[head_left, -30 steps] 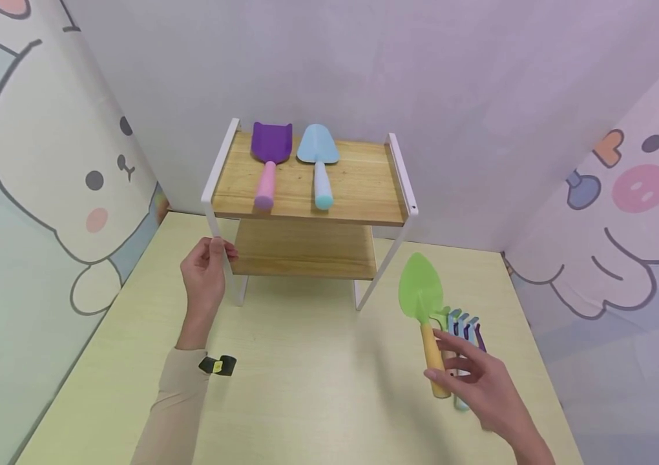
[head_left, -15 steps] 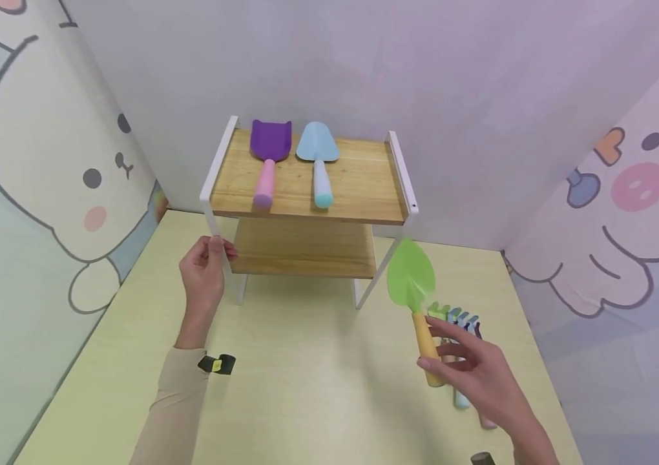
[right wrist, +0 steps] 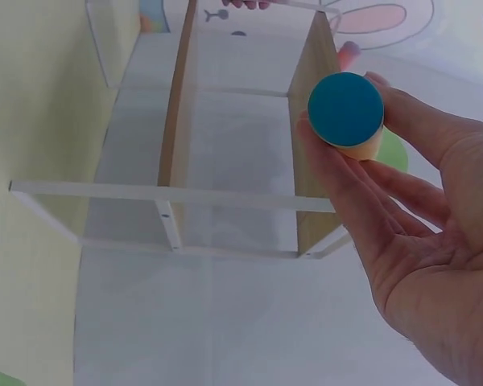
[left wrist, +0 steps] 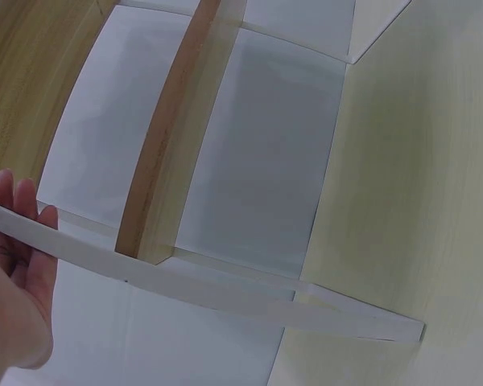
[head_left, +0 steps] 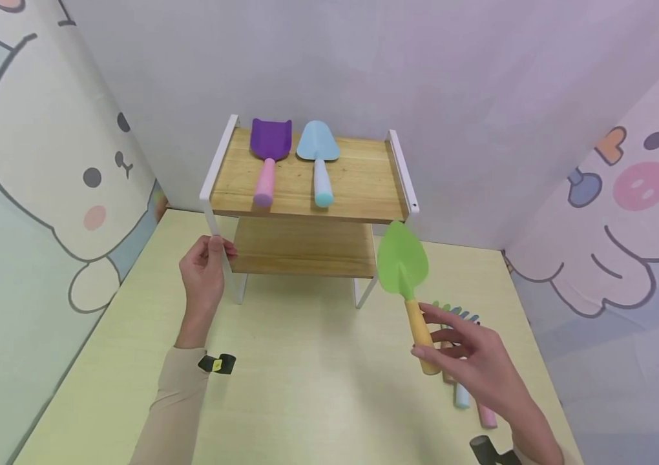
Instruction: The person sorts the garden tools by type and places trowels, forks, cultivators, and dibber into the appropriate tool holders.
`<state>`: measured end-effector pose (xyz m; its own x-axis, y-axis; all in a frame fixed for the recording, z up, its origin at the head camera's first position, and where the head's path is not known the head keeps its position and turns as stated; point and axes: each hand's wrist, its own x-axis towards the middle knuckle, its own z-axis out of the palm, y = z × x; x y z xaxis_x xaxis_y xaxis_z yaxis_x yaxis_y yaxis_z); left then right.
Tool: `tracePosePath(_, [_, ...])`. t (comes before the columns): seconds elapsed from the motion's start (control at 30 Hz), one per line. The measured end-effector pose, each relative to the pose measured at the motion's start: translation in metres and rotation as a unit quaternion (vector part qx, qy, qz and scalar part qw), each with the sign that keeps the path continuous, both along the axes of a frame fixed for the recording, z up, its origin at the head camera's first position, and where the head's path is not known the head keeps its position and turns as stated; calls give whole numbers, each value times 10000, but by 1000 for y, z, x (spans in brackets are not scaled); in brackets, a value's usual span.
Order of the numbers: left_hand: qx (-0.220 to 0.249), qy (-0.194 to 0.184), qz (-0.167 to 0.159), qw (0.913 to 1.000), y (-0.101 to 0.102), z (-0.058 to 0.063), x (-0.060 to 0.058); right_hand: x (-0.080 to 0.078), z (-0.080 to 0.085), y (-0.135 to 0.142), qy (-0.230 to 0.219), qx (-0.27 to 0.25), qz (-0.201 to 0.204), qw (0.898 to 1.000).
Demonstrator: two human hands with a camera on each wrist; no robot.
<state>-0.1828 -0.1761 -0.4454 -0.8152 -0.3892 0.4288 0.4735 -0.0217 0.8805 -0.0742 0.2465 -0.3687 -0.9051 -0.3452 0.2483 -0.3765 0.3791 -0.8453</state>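
Note:
A green-bladed hand trowel (head_left: 419, 329) is raised over the table, its yellow handle pinched between the thumb and fingers of my right hand (head_left: 471, 358). Its blade points away and overlaps the front right leg of the shelf in the head view. The handle's round end (right wrist: 345, 109) faces the right wrist camera. My left hand (head_left: 204, 271) holds the white front left post (left wrist: 201, 291) of the two-tier wooden shelf (head_left: 364, 187). On the top board lie a purple scoop (head_left: 271, 139) with a pink handle and a light blue trowel (head_left: 318, 145), side by side.
Several small hand rakes (head_left: 462, 395) lie on the table to the right, partly hidden behind my right hand. The lower board (head_left: 306, 248) sits beneath the top one. The pale table (head_left: 294, 387) meets cartoon-printed walls at the left, back and right.
My right hand has carried the trowel forward and left, toward the shelf's right side, uncovering more of the rake handles. My left hand stays on the post.

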Motion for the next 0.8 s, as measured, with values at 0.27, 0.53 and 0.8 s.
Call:
tracePosePath(0.27, [1,19,-10,10000,0,-1,0,-9,10,-9,369,-163,176,9990])
tracePosePath(0.53, [-96,-125,73,9998,0,-1,-2,-19,19,-16,420,-349,323,9980])
tracePosePath(0.8, [-158,-127,124,9997,-1,-2,-2,-33,29,-23,277,-371,347,9983])
